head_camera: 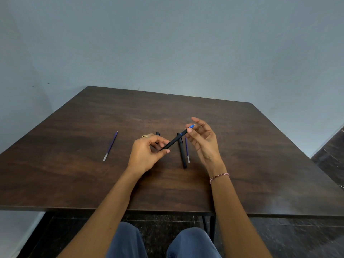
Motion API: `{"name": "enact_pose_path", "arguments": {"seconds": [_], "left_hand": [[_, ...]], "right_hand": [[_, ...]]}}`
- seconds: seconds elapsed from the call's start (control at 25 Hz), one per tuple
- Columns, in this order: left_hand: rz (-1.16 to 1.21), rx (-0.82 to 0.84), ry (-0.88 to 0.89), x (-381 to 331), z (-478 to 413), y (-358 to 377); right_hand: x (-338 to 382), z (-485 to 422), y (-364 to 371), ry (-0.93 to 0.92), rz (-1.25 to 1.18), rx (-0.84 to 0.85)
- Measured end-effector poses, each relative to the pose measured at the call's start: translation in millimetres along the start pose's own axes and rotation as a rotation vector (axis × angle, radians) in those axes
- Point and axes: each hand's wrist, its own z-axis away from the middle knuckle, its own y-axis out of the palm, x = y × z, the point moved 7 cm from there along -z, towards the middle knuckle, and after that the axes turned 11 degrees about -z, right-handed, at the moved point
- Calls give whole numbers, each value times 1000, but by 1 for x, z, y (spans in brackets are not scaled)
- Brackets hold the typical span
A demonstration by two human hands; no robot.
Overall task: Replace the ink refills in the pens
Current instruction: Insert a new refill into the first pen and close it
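One head view only. Your counter is dark brown wood grain with rounded far corners, pushed up against a plain pale blue-grey wall. Dark speckled floor shows under its near edge, and your knees in blue trousers sit below it.

Count the things: three black pens, two loose refills. The first pen is in your hands, raised above the counter and tilted, with its blue tip end up to the right. The second pen lies flat on the counter just beneath, running near to far. The third pen is mostly hidden behind your left hand, only its far end showing. One refill, blue with a clear end, lies just beside the second pen on its right, roughly parallel. The other refill lies well apart to the left, alone on bare wood, clear end nearest you.

Your left hand has its fingers curled and pinching the lower end of the raised pen; a ring shows on it. Your right hand pinches the blue tip end between thumb and fingertip, the other fingers spread loose and open. A red-and-white thread bracelet circles your right wrist.
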Motion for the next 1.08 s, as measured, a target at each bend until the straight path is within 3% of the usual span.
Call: {"name": "enact_pose_path", "arguments": {"seconds": [1.08], "left_hand": [[8, 14, -24, 0, 1, 1]], "right_hand": [[-6, 3, 2, 78, 4, -28]]}}
